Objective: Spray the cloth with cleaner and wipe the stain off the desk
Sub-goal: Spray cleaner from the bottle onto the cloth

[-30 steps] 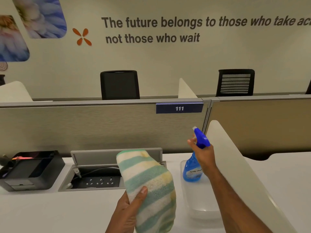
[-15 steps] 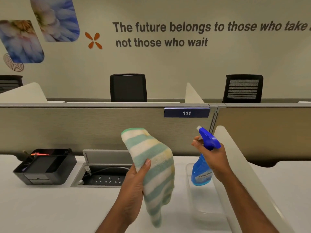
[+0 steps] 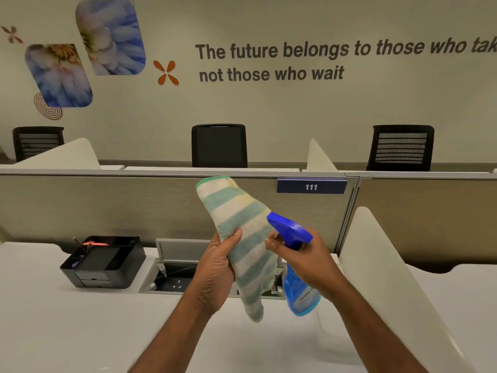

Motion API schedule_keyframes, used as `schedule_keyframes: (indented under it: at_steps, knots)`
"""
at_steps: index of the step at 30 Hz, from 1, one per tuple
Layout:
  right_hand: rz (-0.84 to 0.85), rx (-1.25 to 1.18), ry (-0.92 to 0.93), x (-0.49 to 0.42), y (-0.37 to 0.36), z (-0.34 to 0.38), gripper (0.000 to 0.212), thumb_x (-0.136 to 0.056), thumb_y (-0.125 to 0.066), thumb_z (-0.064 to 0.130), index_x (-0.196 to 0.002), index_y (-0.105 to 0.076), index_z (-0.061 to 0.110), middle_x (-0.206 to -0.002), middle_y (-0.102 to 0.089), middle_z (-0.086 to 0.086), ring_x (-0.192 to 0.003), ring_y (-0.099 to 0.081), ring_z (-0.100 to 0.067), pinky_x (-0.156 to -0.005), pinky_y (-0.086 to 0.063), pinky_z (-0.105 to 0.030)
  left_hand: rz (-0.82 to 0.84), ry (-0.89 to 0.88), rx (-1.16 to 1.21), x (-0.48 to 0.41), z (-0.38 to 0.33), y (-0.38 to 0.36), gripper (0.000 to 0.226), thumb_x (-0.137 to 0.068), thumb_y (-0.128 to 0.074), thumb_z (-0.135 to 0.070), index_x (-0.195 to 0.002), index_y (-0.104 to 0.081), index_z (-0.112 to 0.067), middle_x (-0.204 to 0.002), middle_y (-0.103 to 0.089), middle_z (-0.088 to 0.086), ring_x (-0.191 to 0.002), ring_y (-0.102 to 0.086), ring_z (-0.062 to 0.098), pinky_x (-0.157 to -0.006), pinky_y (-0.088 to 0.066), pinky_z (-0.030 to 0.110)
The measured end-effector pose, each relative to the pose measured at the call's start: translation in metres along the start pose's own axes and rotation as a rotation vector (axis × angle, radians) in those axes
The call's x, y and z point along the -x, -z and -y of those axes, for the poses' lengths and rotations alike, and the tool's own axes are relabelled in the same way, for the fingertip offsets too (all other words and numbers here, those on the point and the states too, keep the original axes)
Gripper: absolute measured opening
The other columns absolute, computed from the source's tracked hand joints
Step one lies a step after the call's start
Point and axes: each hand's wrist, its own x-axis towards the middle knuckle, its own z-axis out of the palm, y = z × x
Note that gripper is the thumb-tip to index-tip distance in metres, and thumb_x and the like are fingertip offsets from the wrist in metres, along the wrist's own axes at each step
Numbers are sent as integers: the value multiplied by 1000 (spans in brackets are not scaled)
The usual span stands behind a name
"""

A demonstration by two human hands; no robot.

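Raised cloth [image 3: 239, 238] and spray bottle [image 3: 297, 267], nozzle seemingly touching, above desk [image 3: 67, 324].

Even, soft overhead light; faint shadows; slight overall softness; wide-angle bending at edges.

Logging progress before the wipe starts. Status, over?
Left hand gripping striped green-and-white cloth, held up. Right hand on blue spray bottle, nozzle at cloth. White desk untouched; no stain visible, nothing blocking.
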Motion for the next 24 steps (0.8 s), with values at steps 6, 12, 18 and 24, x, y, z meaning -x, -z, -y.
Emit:
schedule_keyframes:
  at_steps: [6, 12, 18, 24]
  knots:
    - [-70, 69, -7, -6, -12, 15, 31, -85, -75, 43, -85, -66, 13, -67, -65, -8, -58, -56, -12, -60, -49, -28, -8, -2, -2, 7, -9, 4, 30, -99, -56, -16, -127, -65, -24, -124, -73, 9, -122, -64, 34, -107, -46, 61]
    - [-52, 55, 15, -3, -21, 31, 26, -85, -74, 41, -86, -66, 16, -67, -64, -3, -60, -57, -9, -61, -48, -24, 10, -32, 25, 13, -18, 9, 34, -98, -56, -13, -130, -63, -20, -122, -74, 7, -121, -65, 31, -102, -51, 52]
    - [17, 65, 15, 10, -38, 26, 15, -87, -74, 37, -83, -66, 25, -60, -61, 10, -57, -55, -2, -60, -46, -22, 10, -46, 133, 15, -30, 11, 36, -94, -59, -15, -130, -64, -19, -125, -74, 8, -116, -70, 28, -97, -54, 50]
    - [-6, 77, 2, 24, -44, 17, 13, -88, -74, 35, -83, -64, 28, -60, -62, 9, -55, -58, 0, -54, -46, -14, -44, -91, 254, 12, -38, 14, 39, -98, -55, -16, -136, -59, -17, -128, -72, 8, -116, -70, 27, -96, -54, 51]
